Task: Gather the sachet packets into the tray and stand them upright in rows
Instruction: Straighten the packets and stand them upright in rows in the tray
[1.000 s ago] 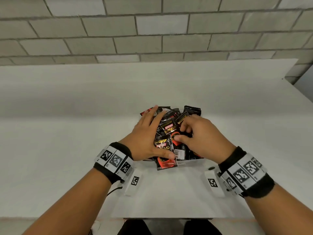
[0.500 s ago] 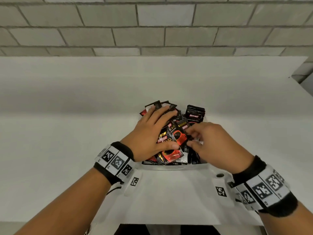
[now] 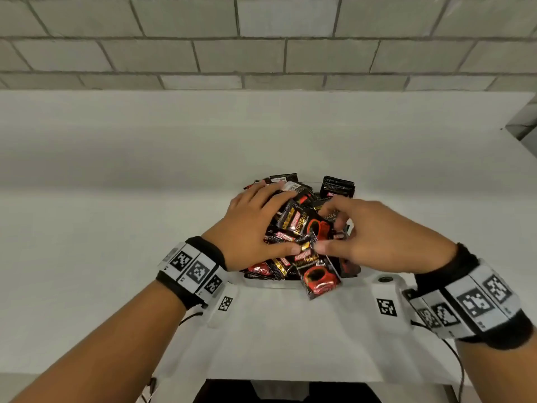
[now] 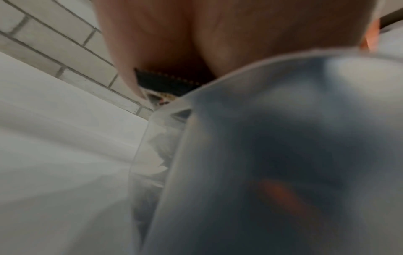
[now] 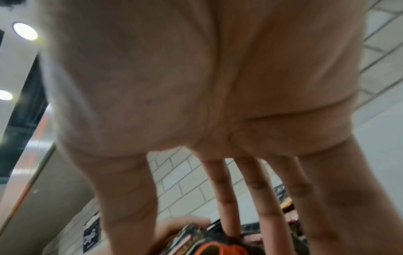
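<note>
A heap of black and red sachets [image 3: 286, 225] fills the translucent tray [image 3: 263, 282] at the table's middle. My left hand [image 3: 255, 225] lies over the heap's left side, fingers spread on top and thumb tucked in against a bundle. My right hand [image 3: 357, 231] pinches a sachet with a red cup [image 3: 318, 226] between thumb and curled fingers. Below both thumbs another sachet [image 3: 319, 276] hangs out over the front rim. A small stack [image 3: 338, 186] stands upright at the back right. In the wrist views the tray wall [image 4: 272, 146] is a blur and the fingers [image 5: 226, 198] reach down onto sachets [image 5: 202, 245].
The white table [image 3: 116, 257] spreads wide on both sides of the tray, with its near edge [image 3: 290, 376] close to me. A grey brick wall [image 3: 261, 42] rises behind it. The table's right end [image 3: 523, 117] stops at a corner.
My right thumb has come in to meet the left thumb. One sachet has slid toward me and now hangs over the tray's front rim. The left hand has stayed on the heap.
</note>
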The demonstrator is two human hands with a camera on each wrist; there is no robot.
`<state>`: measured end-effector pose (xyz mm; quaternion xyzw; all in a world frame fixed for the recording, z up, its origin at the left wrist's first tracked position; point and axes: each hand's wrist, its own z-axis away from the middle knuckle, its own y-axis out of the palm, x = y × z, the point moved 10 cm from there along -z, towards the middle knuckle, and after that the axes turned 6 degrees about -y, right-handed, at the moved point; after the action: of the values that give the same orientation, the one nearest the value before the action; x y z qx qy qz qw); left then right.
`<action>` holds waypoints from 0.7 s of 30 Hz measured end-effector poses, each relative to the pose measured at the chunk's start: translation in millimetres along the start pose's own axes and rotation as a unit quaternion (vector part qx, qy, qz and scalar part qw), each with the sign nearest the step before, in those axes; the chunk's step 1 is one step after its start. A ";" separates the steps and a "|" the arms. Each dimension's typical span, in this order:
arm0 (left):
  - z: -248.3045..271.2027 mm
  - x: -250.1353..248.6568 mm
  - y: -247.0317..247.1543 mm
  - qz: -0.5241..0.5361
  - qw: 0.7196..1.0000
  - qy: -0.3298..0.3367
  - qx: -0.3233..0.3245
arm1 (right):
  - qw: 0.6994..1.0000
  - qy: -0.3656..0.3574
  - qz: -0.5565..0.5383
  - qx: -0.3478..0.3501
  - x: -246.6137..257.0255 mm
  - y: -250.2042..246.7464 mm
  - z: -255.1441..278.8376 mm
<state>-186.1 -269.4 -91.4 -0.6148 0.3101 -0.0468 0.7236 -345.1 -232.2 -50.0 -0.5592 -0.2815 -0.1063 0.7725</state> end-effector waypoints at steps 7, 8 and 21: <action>6.3 -4.3 -9.1 0.086 0.996 0.006 -0.026 | 0.999 -0.045 0.014 -0.025 10.9 27.3 -2.9; 7.9 -7.0 -8.9 0.079 0.996 0.015 -0.027 | 0.999 -0.046 0.008 -0.028 9.0 26.5 -5.3; 8.2 -8.7 -0.3 0.014 1.000 0.011 -0.023 | 0.992 -0.123 -0.027 -0.019 25.6 37.5 -10.9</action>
<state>-188.8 -258.6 -87.3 -0.6259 0.3277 -0.0359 0.7068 -302.8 -225.3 -68.4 -0.5744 -0.3872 -0.0632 0.7184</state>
